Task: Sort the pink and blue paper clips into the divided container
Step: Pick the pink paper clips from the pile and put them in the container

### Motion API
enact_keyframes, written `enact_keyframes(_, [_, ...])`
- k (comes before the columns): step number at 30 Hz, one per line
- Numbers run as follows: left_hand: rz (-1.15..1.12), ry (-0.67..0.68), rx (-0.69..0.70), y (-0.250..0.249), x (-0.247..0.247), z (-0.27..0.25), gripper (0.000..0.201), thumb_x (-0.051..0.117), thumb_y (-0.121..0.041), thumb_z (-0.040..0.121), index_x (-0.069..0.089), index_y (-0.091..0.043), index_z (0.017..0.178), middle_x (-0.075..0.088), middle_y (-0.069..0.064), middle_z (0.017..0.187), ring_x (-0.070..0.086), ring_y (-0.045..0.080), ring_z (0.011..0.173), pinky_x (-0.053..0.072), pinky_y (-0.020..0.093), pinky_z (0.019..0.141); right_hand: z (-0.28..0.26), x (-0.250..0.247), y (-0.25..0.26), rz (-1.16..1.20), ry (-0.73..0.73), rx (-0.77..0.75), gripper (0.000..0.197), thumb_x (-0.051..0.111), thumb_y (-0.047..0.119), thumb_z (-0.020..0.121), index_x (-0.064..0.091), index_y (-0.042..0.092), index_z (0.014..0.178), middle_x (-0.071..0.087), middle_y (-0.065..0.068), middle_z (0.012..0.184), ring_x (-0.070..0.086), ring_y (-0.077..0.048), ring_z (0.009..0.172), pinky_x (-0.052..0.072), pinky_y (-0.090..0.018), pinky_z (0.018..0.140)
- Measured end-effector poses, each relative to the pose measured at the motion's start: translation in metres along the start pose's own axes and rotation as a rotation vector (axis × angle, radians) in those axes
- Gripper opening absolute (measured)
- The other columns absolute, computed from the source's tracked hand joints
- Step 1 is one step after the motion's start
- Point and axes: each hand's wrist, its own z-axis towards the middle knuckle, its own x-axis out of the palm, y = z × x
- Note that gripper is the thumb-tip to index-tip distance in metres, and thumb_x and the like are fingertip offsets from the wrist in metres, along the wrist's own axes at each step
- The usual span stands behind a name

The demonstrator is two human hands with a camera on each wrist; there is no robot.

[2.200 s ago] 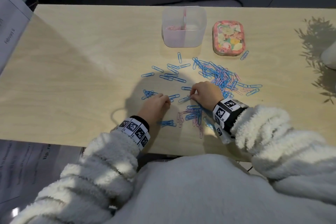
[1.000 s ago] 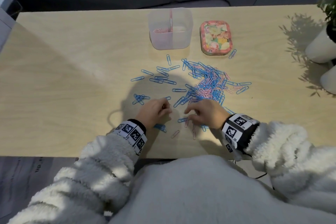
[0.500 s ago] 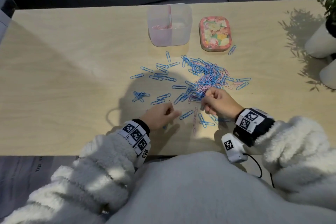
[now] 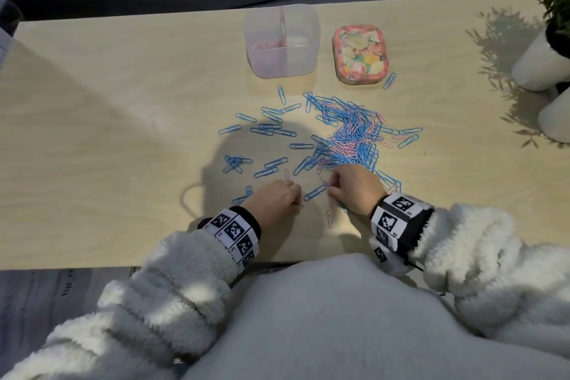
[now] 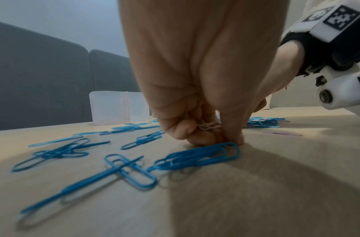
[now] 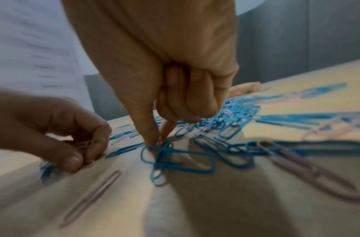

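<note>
- Head view shows my two fluffy white sleeves (image 4: 172,281) at the near edge of the table (image 4: 92,139), each wrist wearing a band with black and white markers.
- My left hand (image 4: 273,199) rests on the table with its fingers curled; in the left wrist view they hold a few pink paper clips (image 5: 209,125) in a small bundle, and the fingertips (image 5: 232,139) press down beside a blue clip (image 5: 197,158).
- My right hand (image 4: 354,187) is just beside it, also on the table. In the right wrist view the thumb and first finger pinch at a clip (image 6: 163,143) among blue ones, while the other fingers are folded; I cannot tell its colour because of blur.
- One loose pink clip (image 4: 329,217) lies between my hands, nearer to the near edge.
- Behind the hands, the mixed heap of blue and pink clips (image 4: 351,133) spreads in the middle of the table, and single blue clips (image 4: 271,128) lie scattered to its left.
- Close to the far edge stands the divided container (image 4: 282,55), translucent, with some pink clips in its left compartment.
- Just beside the container, to the right, lies a flowered tin (image 4: 360,54), with one blue clip touching its near right corner.
- At the right edge stand white pots (image 4: 536,65) with a plant.
</note>
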Motion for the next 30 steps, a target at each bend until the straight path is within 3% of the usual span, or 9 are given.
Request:
enact_keyframes(3, [-0.069,-0.028,0.0,0.002,0.0,-0.001,0.014,0.049,-0.014,0.09,0.057,-0.002,0.093,0.059,0.015,0.101,0.053,0.029,0.097,0.04,0.032,0.085,0.007,-0.002,-0.003,0.167,0.049,0.003,0.012,0.058,0.013,0.081,0.059,0.012,0.069,0.066,-0.008,0.072,0.06,-0.025,0.072,0.047,-0.031,0.065])
enact_keyframes(6, [-0.217,-0.107,-0.066,0.007,-0.007,-0.003,0.012,0.047,-0.014,0.093,0.054,-0.004,0.093,0.06,0.009,0.094,0.054,0.023,0.087,0.034,0.019,0.073,0.01,-0.012,-0.009,0.365,0.058,-0.016,0.02,0.059,0.008,0.083,0.052,0.017,0.066,0.054,0.0,0.058,0.051,-0.006,0.05,0.039,-0.018,0.05])
enact_keyframes(11, [-0.861,-0.212,-0.19,0.025,-0.025,0.0,0.015,0.051,-0.007,0.092,0.048,-0.017,0.081,0.062,0.003,0.076,0.06,0.007,0.067,0.048,0.018,0.067,0.007,-0.018,-0.018,0.837,0.23,0.059,0.028,0.04,-0.007,0.09,0.055,0.014,0.08,0.05,0.006,0.044,0.047,-0.003,0.034,0.033,-0.014,0.035])
enact_keyframes(14, [-1.1,-0.246,-0.287,0.03,-0.036,0.002,0.019,0.047,-0.002,0.092,0.054,-0.018,0.086,0.061,0.005,0.073,0.058,0.0,0.053,0.045,0.011,0.055,0.002,-0.017,-0.014,0.897,0.245,0.091,0.036,0.03,-0.008,0.087,0.056,0.009,0.069,0.051,0.002,0.039,0.041,-0.008,0.029,0.025,-0.014,0.032])
enact_keyframes(18, [-1.313,-0.201,-0.455,0.028,-0.045,0.008,0.023,0.04,-0.006,0.089,0.052,-0.015,0.072,0.049,0.003,0.065,0.046,0.01,0.048,0.037,0.016,0.046,-0.01,-0.011,-0.011,0.669,0.253,-0.053,0.033,0.046,0.011,0.092,0.058,0.011,0.061,0.049,-0.002,0.042,0.039,-0.016,0.039,0.03,-0.024,0.042])
enact_keyframes(21, [-0.972,-0.209,-0.363,0.025,-0.041,0.007,0.024,0.051,-0.019,0.092,0.049,-0.016,0.068,0.041,-0.001,0.062,0.037,0.011,0.053,0.031,0.019,0.048,-0.02,-0.001,-0.014,0.228,0.252,-0.295,0.012,0.061,0.019,0.086,0.072,0.017,0.082,0.065,-0.005,0.069,0.053,-0.014,0.065,0.041,-0.025,0.063])
enact_keyframes(24, [-0.402,-0.23,-0.203,0.024,-0.037,0.006,0.009,0.057,-0.019,0.088,0.058,-0.01,0.087,0.044,-0.004,0.066,0.04,0.011,0.06,0.032,0.021,0.054,-0.028,-0.001,-0.014,-0.012,0.241,-0.342,0.02,0.063,0.026,0.081,0.071,0.027,0.099,0.07,0.001,0.092,0.06,-0.015,0.088,0.043,-0.028,0.08])
enact_keyframes(27, [-0.098,-0.19,-0.061,0.03,-0.035,0.008,0.014,0.056,-0.018,0.088,0.061,-0.011,0.099,0.052,0.004,0.087,0.049,0.019,0.078,0.043,0.032,0.073,-0.031,-0.004,-0.017,-0.094,0.196,-0.37,0.016,0.063,0.028,0.081,0.071,0.027,0.096,0.069,0.003,0.096,0.06,-0.018,0.096,0.04,-0.027,0.078])
enact_keyframes(30, [-0.03,-0.117,-0.025,0.033,-0.037,0.011,0.013,0.059,-0.014,0.086,0.064,-0.008,0.096,0.054,0.011,0.091,0.053,0.025,0.083,0.039,0.029,0.073,-0.032,-0.001,-0.02,-0.128,0.231,-0.405,0.011,0.058,0.024,0.083,0.066,0.022,0.09,0.067,-0.001,0.092,0.06,-0.023,0.092,0.04,-0.029,0.074])
